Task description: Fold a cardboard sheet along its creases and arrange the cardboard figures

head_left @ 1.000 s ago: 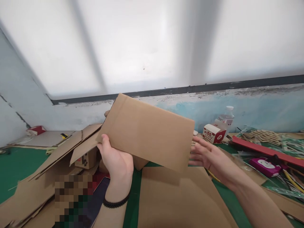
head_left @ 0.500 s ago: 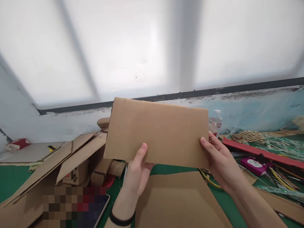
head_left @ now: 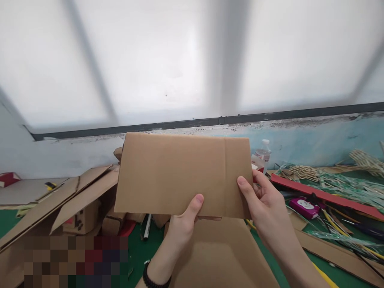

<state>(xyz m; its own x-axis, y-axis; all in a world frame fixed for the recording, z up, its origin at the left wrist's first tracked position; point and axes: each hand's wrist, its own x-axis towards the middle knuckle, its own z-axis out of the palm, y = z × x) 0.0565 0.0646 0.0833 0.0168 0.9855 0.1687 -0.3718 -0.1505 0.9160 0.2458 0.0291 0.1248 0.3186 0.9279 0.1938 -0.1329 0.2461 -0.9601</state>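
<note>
A flat brown cardboard piece [head_left: 177,174] is held up in front of me, with a vertical crease line near its right end. My left hand [head_left: 186,224] grips its lower edge, thumb on the near face and fingers hidden behind. At the right end, my right hand [head_left: 264,200] pinches the board, its thumb on the near face and its other fingers partly hidden behind. Below both hands lies a larger cardboard sheet [head_left: 222,256] on the green table surface [head_left: 144,260].
Cardboard sheets and boxes [head_left: 66,196] are piled at left. On the right are a clear plastic bottle [head_left: 263,154], a long red strip [head_left: 324,194], a purple device [head_left: 304,207], wooden sticks [head_left: 303,173] and cables. A wall with frosted windows [head_left: 156,60] stands behind.
The cardboard piece has shifted left and slightly down in view and turned more level. The left thumb has slid rightward along it. A crease near its right end now shows.
</note>
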